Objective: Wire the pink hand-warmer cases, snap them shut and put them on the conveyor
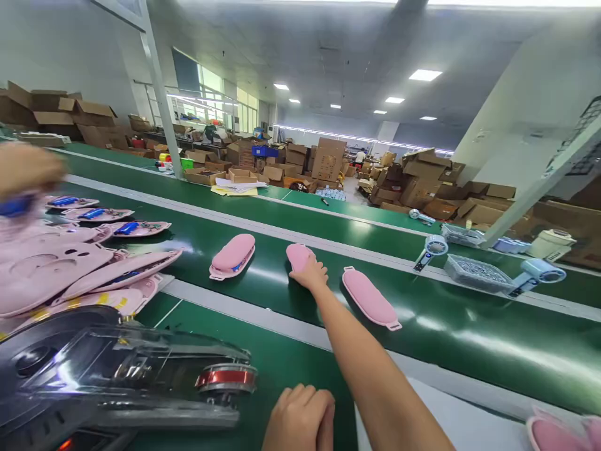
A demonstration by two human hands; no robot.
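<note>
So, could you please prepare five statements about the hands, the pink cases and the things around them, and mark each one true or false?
1. The right hand touches a pink case on the green surface. True.
2. The left hand grips a handheld fan. False: it is curled closed low in the picture, and no object shows in it.
3. A clear tray stands between two light-blue fans. True.
4. The roll at the end of the dark device is green. False: it is red.
5. Another person's hand shows, blurred, at the left edge. True.
</note>
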